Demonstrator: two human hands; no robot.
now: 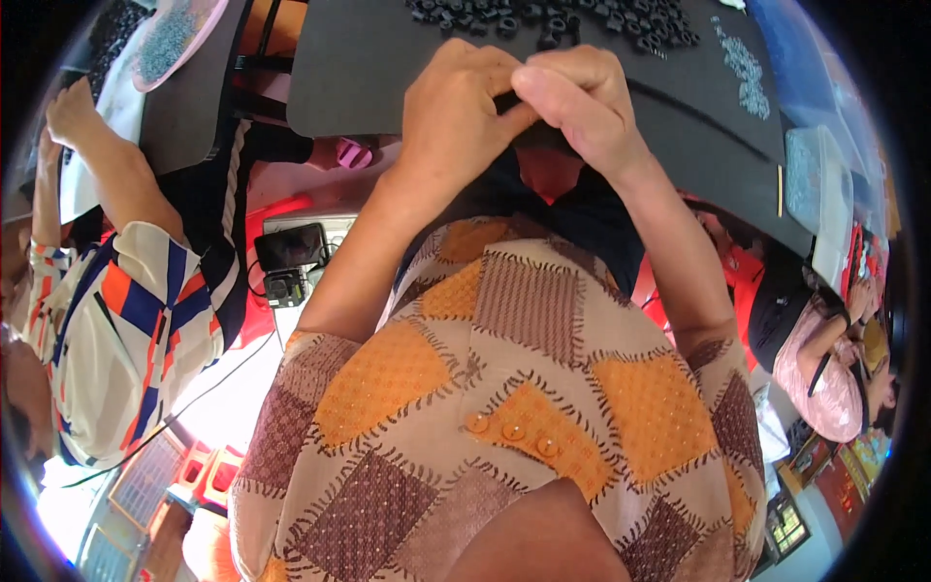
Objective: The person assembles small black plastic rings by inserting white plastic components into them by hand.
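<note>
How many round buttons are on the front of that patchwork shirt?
3 buttons, set in a short slanting row on an orange patch of the patchwork shirt, low on the chest, below both hands. More could be hidden in the folds of the cloth.

Dark screen: small black rectangular device with a glossy dark screen, below the black table edge, left of the patterned sleeve, tilted slightly.
Black box beneath: small black square unit just under that screen, cable trailing off it.
Clear bags: two transparent plastic bags of small pale parts at the table's right rim, rectangular, bluish-grey.
Labels, signs: none legible.
</note>
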